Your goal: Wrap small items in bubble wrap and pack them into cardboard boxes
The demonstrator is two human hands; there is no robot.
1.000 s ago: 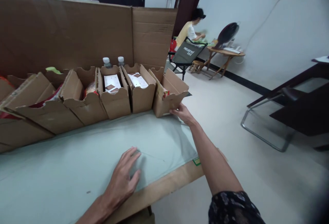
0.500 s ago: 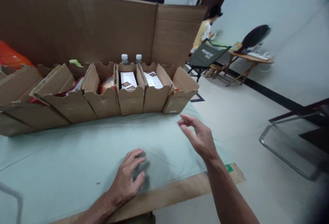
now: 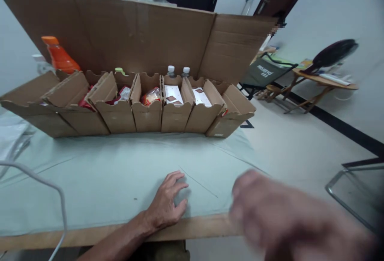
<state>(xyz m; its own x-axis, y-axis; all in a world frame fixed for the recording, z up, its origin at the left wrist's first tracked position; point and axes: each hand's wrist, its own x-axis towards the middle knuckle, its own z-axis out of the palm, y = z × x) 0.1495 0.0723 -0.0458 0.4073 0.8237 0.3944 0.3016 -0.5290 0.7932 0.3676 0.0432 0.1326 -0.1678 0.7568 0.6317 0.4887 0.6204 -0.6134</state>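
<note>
My left hand (image 3: 169, 202) rests on its side near the front edge of the green-covered table (image 3: 120, 181), fingers curved and apart around nothing. Close to the camera at the lower right, my right hand (image 3: 261, 209) is smeared by motion, so its fingers cannot be made out. Beyond both hands stands a row of cardboard bins (image 3: 147, 119). White boxes with brown squares (image 3: 173, 94) sit in two of them. A food packet with red on it (image 3: 151, 96) lies in the bin left of those, and a dark red packet (image 3: 120, 95) farther left.
Behind the bins rises a cardboard panel (image 3: 168, 33). An orange bottle (image 3: 60, 55) and white-capped bottles (image 3: 171, 70) stand by it. A grey cable (image 3: 60, 193) arcs at left near clear plastic bags (image 3: 12, 137). A folding chair (image 3: 267, 71) and a person are beyond at right.
My right hand has come back from near the rightmost bin toward the camera and is blurred. My left hand keeps its place and pose on the table. The view has swung left.
</note>
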